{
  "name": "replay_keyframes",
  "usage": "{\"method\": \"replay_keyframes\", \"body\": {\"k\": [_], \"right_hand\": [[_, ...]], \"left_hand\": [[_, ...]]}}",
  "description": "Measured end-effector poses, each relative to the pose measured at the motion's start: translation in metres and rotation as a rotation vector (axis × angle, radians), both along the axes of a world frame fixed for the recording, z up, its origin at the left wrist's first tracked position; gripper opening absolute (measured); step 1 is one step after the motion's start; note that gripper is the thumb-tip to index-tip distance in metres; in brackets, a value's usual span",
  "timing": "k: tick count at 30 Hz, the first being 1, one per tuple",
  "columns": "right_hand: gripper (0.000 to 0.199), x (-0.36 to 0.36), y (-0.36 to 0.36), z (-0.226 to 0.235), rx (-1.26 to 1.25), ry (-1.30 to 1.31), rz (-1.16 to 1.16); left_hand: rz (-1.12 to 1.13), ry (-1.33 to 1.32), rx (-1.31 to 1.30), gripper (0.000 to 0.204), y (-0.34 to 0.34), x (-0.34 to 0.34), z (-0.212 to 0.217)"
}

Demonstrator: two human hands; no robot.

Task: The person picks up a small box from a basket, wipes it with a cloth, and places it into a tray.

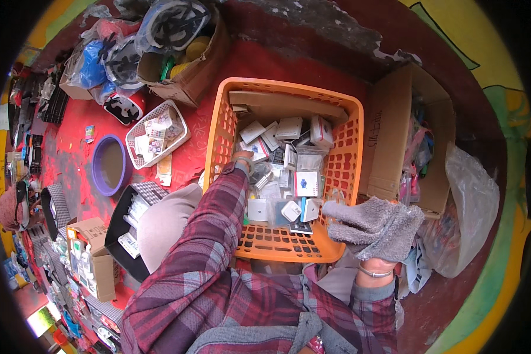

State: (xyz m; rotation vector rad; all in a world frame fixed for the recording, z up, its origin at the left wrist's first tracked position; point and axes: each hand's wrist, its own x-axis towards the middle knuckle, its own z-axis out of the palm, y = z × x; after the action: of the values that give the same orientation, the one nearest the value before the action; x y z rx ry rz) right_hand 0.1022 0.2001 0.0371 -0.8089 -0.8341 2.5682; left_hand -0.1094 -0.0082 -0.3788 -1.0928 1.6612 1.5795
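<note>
Left hand point(242, 158): reaching deep into the orange basket point(223, 127), down among the little packets. Fingers are mostly buried behind the plaid sleeve point(218, 224), so honestly can't tell if it's pinching anything or just open.

Right hand point(379, 239): hidden under a fuzzy grey cloth point(374, 223), seems bunched up and gripped tight. Only the wrist with a thin bracelet point(374, 273) pokes out below it.

Grey cloth: sits just off the basket's near right corner, one end flopping toward the rim.

Basket contents: a heap of small white boxes and clear-wrapped packets point(286, 171), right beside the left hand's fingertips and stretching away from them. One white box with a blue picture point(305, 183) lies between the two hands. A flat cardboard sheet point(289, 105) lies at the far end, well beyond the left hand.

Left of the left hand: a small white basket point(137, 125) with more packets, a purple bowl point(100, 148), and a black tray point(117, 224) closer in.

Beyond the right hand: an open cardboard box point(389, 141) right next to the orange basket, plus a clear plastic bag point(472, 206) further out.

Floor: red, scuffed point(71, 159).
</note>
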Motion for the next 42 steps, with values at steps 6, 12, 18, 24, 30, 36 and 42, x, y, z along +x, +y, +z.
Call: {"method": "replay_keyframes", "body": {"k": [6, 12, 18, 24, 30, 36, 42], "right_hand": [[0.041, 0.019, 0.015, -0.040, -0.100, 0.044, -0.309], [0.037, 0.031, 0.025, -0.057, -0.090, 0.238, -0.016], [0.039, 0.054, 0.071, -0.123, -0.172, 0.538, -0.141], [0.041, 0.057, 0.077, -0.025, 0.818, 0.167, -0.130], [0.050, 0.019, 0.026, 0.026, -0.031, 0.614, -0.146], [0.048, 0.009, 0.003, 0.000, -0.023, 0.494, 0.036], [0.044, -0.003, -0.026, 0.014, 0.989, 0.330, 0.148]], "left_hand": [[0.119, -0.034, 0.231, 0.035, -0.001, -0.007, -0.043], [0.161, -0.099, 0.257, 0.030, 0.025, 0.027, 0.035], [-0.004, 0.116, 0.605, 0.035, 0.029, 0.078, 0.102], [-0.282, 0.586, 1.103, 0.038, 0.036, 0.068, 0.297], [-0.587, 1.132, 0.993, 0.031, 0.000, 0.093, 0.443], [-0.751, 1.876, 0.438, 0.036, -0.016, 0.113, 0.486], [-0.675, 1.918, 0.406, 0.041, -0.008, 0.116, 0.465]]}}
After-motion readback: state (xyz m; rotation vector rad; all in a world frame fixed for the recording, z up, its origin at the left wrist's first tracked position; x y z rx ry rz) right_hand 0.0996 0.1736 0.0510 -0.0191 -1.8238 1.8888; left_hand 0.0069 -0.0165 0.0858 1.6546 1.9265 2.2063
